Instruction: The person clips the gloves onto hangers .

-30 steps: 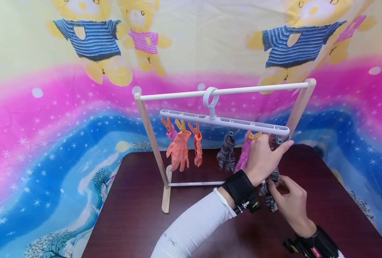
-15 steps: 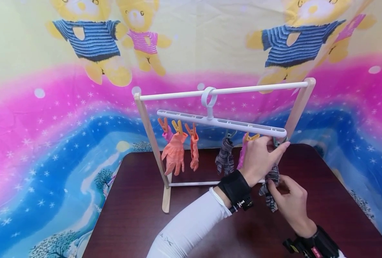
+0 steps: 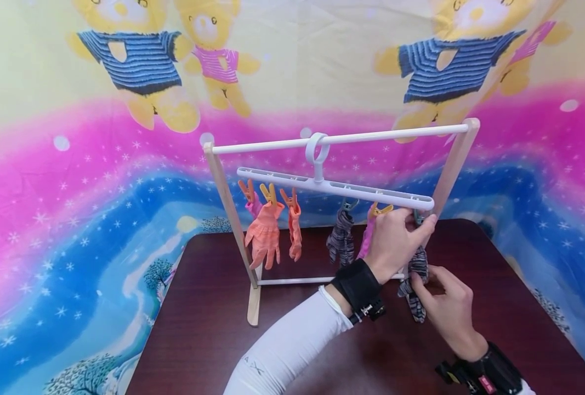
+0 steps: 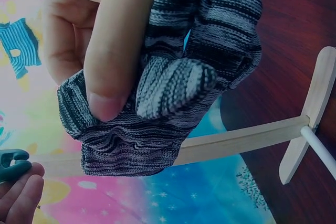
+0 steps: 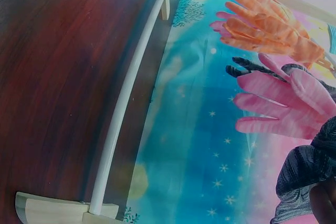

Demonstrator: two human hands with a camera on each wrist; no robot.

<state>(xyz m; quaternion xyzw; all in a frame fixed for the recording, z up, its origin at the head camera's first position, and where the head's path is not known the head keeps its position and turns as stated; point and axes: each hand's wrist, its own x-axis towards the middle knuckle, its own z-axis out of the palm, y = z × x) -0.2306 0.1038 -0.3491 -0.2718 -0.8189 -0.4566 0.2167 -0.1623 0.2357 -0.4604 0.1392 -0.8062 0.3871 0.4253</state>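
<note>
My left hand (image 3: 393,238) pinches a green clothespin (image 4: 14,165) under the right end of the white hanger (image 3: 376,195). Below it, my right hand (image 3: 450,304) holds a grey-and-black striped glove (image 4: 173,114) between thumb and fingers. The glove's fingers point down, and in the left wrist view the clothespin's tips stand apart from it. Beside my left hand hangs a pink glove (image 5: 283,100) on a yellow clothespin (image 3: 382,209), partly hidden in the head view. Another striped glove (image 3: 341,238) hangs further left.
The hanger hooks over the white top rod (image 3: 396,134) of a wooden-legged rack (image 3: 230,214) on a dark red table (image 3: 198,340). Orange gloves (image 3: 265,236) and a second pink glove (image 3: 254,207) hang at its left half. Behind is a printed bear backdrop (image 3: 292,66).
The hanger and its hanging gloves have shifted slightly left, my left hand along with them. My right hand stays almost in place, still gripping the striped glove.
</note>
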